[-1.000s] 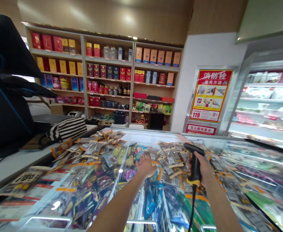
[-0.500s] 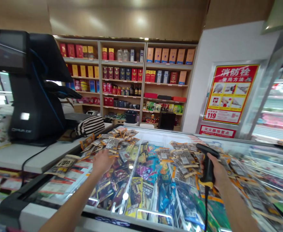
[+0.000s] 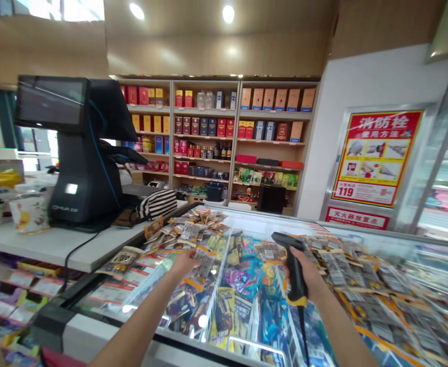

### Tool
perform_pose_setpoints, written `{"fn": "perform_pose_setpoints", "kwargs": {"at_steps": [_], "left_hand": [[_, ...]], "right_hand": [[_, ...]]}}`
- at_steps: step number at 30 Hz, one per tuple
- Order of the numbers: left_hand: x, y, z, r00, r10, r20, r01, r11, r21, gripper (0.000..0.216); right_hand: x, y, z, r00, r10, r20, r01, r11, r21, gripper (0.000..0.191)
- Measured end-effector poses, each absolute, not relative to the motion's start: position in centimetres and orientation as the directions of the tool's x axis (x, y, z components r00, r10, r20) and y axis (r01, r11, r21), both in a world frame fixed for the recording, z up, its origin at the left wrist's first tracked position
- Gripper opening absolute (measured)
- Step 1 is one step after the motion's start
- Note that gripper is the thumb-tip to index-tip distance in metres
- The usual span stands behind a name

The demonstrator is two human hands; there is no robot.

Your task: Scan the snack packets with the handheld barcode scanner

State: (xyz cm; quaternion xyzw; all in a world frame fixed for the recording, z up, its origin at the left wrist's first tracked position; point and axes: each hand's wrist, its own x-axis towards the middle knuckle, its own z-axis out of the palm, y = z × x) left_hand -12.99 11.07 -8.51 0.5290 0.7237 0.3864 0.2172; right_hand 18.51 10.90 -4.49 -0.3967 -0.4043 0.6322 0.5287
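Note:
My left hand (image 3: pixel 185 264) pinches the edge of a small snack packet (image 3: pixel 204 265) with orange ends and a clear middle, over the left part of the glass-topped freezer. My right hand (image 3: pixel 304 270) is wrapped round the grip of a black and yellow barcode scanner (image 3: pixel 295 275); its head points left, towards the packet, and its cord hangs down. A heap of similar packets (image 3: pixel 193 227) lies beyond my left hand. On the right, more packets (image 3: pixel 362 285) spread over the glass. One brown packet (image 3: pixel 120 261) lies apart at the left edge.
Wrapped ice creams (image 3: pixel 243 306) fill wire baskets under the glass. At left, a cash register (image 3: pixel 82 163) and a striped bag (image 3: pixel 157 205) stand on a white counter (image 3: pixel 78 250). Shelves of boxes (image 3: pixel 208 127) line the back wall. A red sign (image 3: pixel 379 158) hangs at right.
My left hand now holds a packet, lifted from the heap. My right hand has brought the scanner leftward, closer to it. The view has shifted, showing more of the counter.

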Motion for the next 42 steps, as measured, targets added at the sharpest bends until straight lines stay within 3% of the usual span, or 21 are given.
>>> {"fn": "perform_pose_setpoints", "kwargs": {"at_steps": [5,12,27,32,35,42], "left_hand": [[-9.8,13.5,-8.4,-0.379,0.903,0.205,0.459,-0.009,0.888,0.030],[-7.0,15.4,-7.5,-0.369,0.882,0.294,0.393,-0.138,0.909,0.033],[-5.3,15.8,-7.2,-0.307,0.902,0.305,0.460,-0.140,0.877,0.030],[-4.9,16.0,-7.0,-0.344,0.896,0.282,0.430,-0.116,0.895,0.034],[-4.8,16.0,-6.7,-0.356,0.898,0.259,0.412,-0.098,0.906,0.034],[-2.5,16.5,-7.6,-0.346,0.922,0.173,0.393,-0.024,0.919,0.030]], "right_hand": [[16.1,9.9,-4.8,-0.298,0.954,-0.041,-0.420,-0.170,-0.892,0.029],[13.6,8.5,-3.9,-0.423,0.899,-0.109,-0.387,-0.289,-0.876,0.035],[14.5,8.5,-3.7,-0.464,0.883,-0.076,-0.480,-0.322,-0.816,0.030],[15.1,8.7,-3.4,-0.512,0.855,-0.079,-0.427,-0.333,-0.840,0.040],[15.9,9.3,-3.4,-0.476,0.879,-0.027,-0.464,-0.278,-0.841,0.037],[20.9,11.4,-2.7,-0.207,0.978,0.037,-0.498,-0.073,-0.864,0.024]]}}
